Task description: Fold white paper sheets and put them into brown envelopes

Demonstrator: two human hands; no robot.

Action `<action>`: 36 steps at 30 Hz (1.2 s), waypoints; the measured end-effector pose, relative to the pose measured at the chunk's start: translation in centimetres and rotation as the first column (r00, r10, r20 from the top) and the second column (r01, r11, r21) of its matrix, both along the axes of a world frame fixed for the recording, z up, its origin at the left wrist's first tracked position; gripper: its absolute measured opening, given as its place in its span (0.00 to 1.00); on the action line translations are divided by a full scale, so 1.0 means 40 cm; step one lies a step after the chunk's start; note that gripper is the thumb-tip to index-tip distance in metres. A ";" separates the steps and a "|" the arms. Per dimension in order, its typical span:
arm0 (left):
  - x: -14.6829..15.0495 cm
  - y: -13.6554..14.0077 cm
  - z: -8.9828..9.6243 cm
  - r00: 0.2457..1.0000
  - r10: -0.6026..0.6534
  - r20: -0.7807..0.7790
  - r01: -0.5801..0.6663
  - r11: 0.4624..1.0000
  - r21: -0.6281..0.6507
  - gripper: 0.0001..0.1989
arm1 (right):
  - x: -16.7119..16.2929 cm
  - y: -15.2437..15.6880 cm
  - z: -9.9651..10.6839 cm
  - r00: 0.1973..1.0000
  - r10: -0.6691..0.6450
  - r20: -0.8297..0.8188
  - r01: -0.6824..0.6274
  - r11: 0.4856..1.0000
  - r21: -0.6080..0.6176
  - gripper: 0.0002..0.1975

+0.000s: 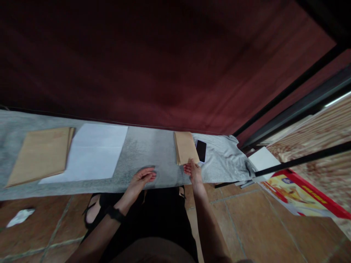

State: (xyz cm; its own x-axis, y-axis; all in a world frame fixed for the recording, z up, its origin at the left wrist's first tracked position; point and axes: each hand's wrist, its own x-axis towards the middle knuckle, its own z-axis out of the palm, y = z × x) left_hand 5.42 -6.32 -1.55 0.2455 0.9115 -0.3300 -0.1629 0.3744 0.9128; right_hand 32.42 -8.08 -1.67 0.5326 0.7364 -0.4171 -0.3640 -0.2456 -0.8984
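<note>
Small brown paper stack [186, 146] lies on the gray cloth [149, 146] straight ahead of the sitter, a shade toward one o'clock; taking it as the dial's center, the right hand [194, 170] is at five, touching its near edge—other fingers curled together just off the edge, and from here I can't tell whether thumb and forefinger pinch a sheet. Left hand [144, 176] at eight, over the cloth near its front edge, fingers close together, loosely bent, a bit blurred. Phone [201, 150] right beside the stack at three. White paper [95, 149] at nine—larger brown stack [41, 155] beyond, overlapping it.
</note>
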 end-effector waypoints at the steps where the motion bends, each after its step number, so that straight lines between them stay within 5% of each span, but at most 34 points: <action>1: -0.001 0.000 -0.002 1.000 -0.003 0.002 0.003 1.000 0.001 0.30 | 0.002 -0.001 -0.006 0.999 0.017 0.029 -0.017 1.000 -0.006 0.26; 8: -0.006 -0.006 -0.032 0.995 -0.042 -0.088 0.050 0.994 0.095 0.26 | 0.011 -0.001 -0.037 0.978 0.132 0.163 -0.123 0.990 -0.065 0.27; 12: -0.048 -0.001 -0.026 0.907 0.082 -0.414 0.090 0.920 0.381 0.17 | -0.013 -0.020 -0.052 0.961 0.166 0.223 -0.159 0.986 -0.049 0.25; 14: -0.087 0.008 -0.011 0.759 0.268 -0.594 0.126 0.834 0.538 0.16 | -0.027 -0.038 -0.058 0.918 0.181 0.353 -0.190 0.982 -0.008 0.25; 17: -0.154 0.025 0.011 0.411 0.500 -0.762 0.190 0.771 0.608 0.23 | -0.046 -0.062 -0.063 0.814 0.193 0.548 -0.237 0.972 0.008 0.27; 20: -0.211 0.035 0.014 0.083 0.535 -0.841 0.181 0.821 0.541 0.33 | -0.059 -0.072 -0.063 0.730 0.193 0.656 -0.223 0.974 -0.038 0.28; 23: -0.245 0.038 0.007 -0.067 0.449 -0.891 0.141 0.888 0.437 0.38 | -0.069 -0.075 -0.061 0.660 0.193 0.726 -0.187 0.978 -0.090 0.28; 30: -0.245 0.039 0.043 -0.214 0.335 -0.918 0.238 0.929 0.283 0.30 | -0.082 -0.079 -0.048 0.581 0.197 0.790 -0.172 0.978 -0.117 0.29; 36: -0.262 0.040 0.078 -0.154 0.303 -0.941 0.323 0.915 0.242 0.22 | -0.087 -0.081 -0.049 0.572 0.180 0.800 -0.174 0.980 -0.096 0.30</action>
